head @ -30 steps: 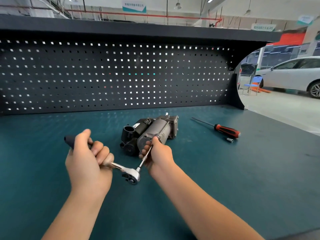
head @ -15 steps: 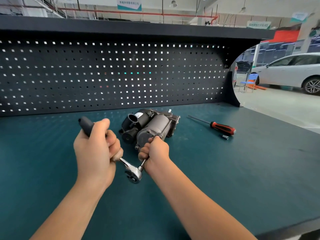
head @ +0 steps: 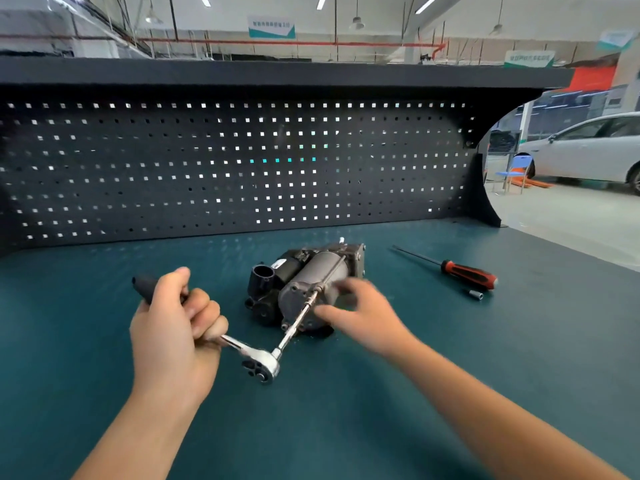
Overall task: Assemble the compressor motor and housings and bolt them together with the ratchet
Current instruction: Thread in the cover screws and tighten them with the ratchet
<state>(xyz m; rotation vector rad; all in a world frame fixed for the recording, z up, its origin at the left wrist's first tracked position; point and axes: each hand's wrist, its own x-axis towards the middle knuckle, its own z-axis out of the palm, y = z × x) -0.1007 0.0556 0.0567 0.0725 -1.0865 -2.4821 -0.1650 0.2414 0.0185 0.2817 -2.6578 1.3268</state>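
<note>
Bench top: teal mat [head: 69, 341] lay under the left hand [head: 173, 327] and right hand [head: 367, 317].
Beyond both: black pegboard [head: 242, 168] stood beneath a dark shelf [head: 277, 72].
Far right of the right hand: pale floor [head: 571, 220], white car [head: 588, 150], blue chair [head: 512, 171].
Overhead: strip lights [head: 322, 0] shone.

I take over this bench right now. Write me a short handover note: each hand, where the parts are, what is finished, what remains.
Left hand: grips the black handle of the silver ratchet.
Right hand: open, blurred, beside the grey-and-black compressor; contact unclear.
Done: compressor lies on the teal bench, motor and housings together.
The ratchet's extension bar reaches a bolt at the motor's near end.
Red-and-black screwdriver and small silver socket: lie to the right.
Left: tighten this bolt; other bolts' state cannot be told.
</note>
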